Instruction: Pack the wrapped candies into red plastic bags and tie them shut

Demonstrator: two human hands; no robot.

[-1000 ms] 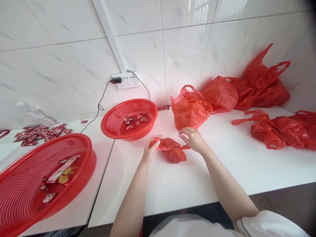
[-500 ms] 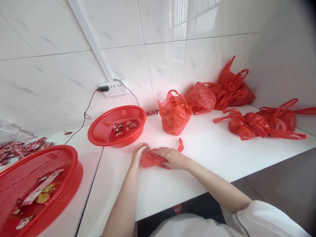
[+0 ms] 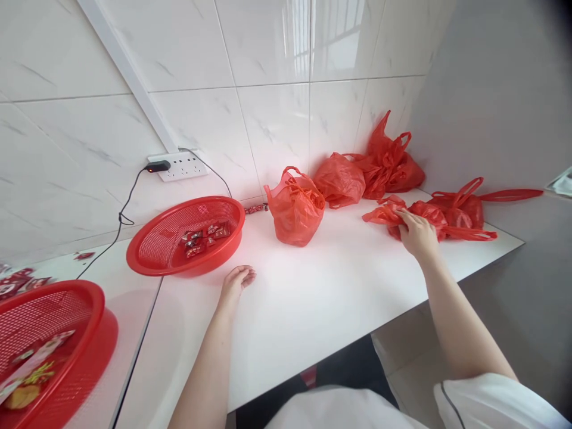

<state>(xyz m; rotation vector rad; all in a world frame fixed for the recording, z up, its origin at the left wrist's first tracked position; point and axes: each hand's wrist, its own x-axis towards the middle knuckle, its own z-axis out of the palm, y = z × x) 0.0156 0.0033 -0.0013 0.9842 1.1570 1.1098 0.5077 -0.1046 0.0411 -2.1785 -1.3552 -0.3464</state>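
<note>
At the right end of the white table, my right hand is closed on a thin red plastic bag, against a heap of knotted red bags. Its fingertips are partly hidden in the plastic. My left hand rests near the middle of the table with its fingers curled in, and nothing shows in it. Just beyond the left hand stands a red mesh basket with several small wrapped packets inside.
An upright red bag stands near the tiled wall, with more filled bags behind it. A second red basket is at the lower left. A power strip with a black cable is on the wall.
My right hand has moved right, to the heap of bags. The red bag that lay under both hands has left the table's middle. My left hand stays near there, fingers curled.
</note>
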